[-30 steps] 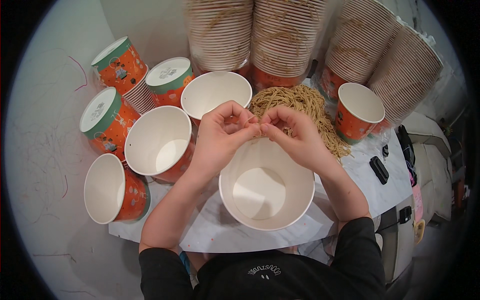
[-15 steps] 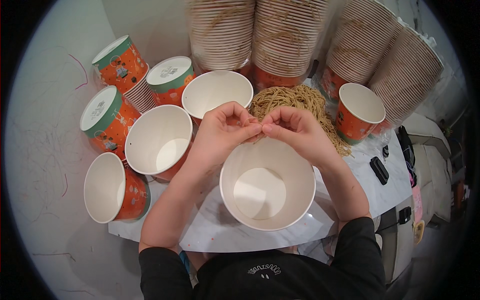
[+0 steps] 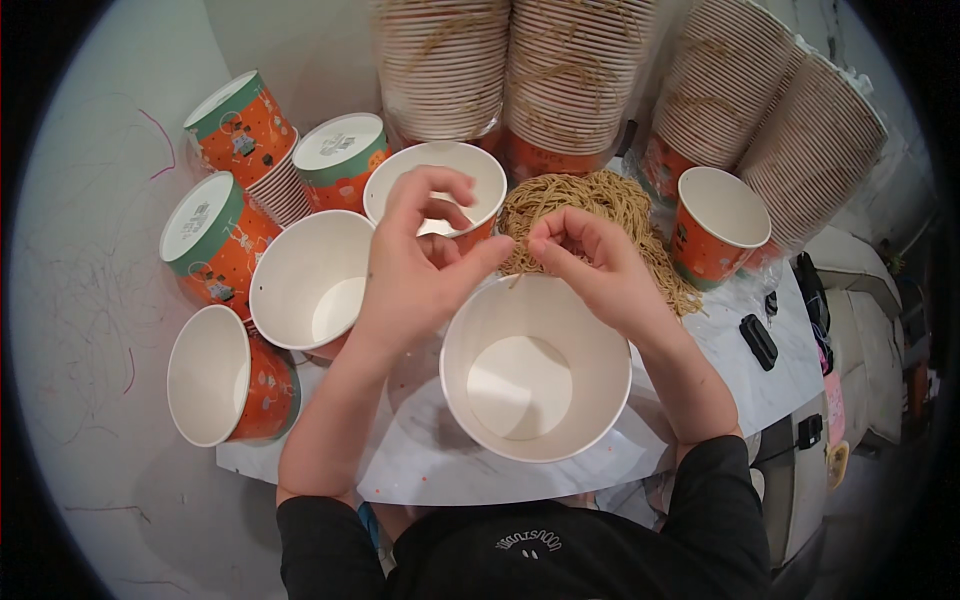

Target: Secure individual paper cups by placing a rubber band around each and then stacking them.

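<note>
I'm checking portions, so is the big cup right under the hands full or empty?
Empty. The big cup stands upright, and its bare white bottom shows, with no noodles inside.

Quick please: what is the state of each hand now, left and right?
Left hand: fingers loosely curled above the empty paper bowl; whether it holds anything cannot be told.
Right hand: fingertips pinched on thin noodle strands.
</note>
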`<control>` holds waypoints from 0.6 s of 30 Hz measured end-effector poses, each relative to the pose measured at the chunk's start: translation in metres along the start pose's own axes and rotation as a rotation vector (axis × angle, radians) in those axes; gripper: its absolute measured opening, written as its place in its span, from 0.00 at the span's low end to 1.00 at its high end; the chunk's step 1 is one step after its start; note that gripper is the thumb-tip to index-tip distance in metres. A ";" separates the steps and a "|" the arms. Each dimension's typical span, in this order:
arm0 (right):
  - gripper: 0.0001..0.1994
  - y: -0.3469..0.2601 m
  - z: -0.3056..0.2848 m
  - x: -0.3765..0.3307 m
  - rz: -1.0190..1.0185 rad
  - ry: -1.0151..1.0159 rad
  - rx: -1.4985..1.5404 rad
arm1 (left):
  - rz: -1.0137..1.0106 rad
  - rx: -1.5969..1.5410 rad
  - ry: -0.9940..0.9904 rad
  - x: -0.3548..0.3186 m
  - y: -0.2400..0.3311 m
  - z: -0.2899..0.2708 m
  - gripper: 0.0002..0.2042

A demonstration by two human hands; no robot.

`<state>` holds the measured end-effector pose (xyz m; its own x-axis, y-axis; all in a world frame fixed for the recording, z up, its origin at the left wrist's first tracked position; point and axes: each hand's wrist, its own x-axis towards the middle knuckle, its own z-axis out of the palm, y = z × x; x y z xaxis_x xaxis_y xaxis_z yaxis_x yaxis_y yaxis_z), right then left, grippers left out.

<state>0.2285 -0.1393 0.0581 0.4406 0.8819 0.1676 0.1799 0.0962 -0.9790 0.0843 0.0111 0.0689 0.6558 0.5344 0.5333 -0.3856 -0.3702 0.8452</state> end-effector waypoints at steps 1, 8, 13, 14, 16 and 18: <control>0.07 -0.001 0.001 -0.001 -0.010 -0.005 -0.014 | -0.038 -0.017 -0.101 -0.001 0.005 0.001 0.10; 0.07 -0.007 0.003 -0.003 -0.013 -0.033 0.110 | -0.234 -0.023 -0.230 -0.004 -0.008 0.007 0.06; 0.07 -0.007 0.003 -0.004 0.011 -0.040 0.146 | -0.267 -0.131 -0.249 -0.003 -0.006 0.006 0.06; 0.07 -0.006 0.004 -0.003 0.011 -0.039 0.146 | -0.267 -0.131 -0.250 -0.003 -0.007 0.006 0.06; 0.07 -0.006 0.005 -0.003 0.019 -0.030 0.123 | -0.322 -0.220 -0.234 -0.003 -0.011 0.005 0.06; 0.07 -0.005 0.005 -0.002 -0.030 -0.019 0.059 | -0.328 -0.210 -0.241 -0.002 -0.013 0.003 0.07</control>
<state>0.2222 -0.1395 0.0616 0.4191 0.8868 0.1949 0.1404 0.1487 -0.9789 0.0898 0.0123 0.0565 0.8880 0.3962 0.2334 -0.2393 -0.0352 0.9703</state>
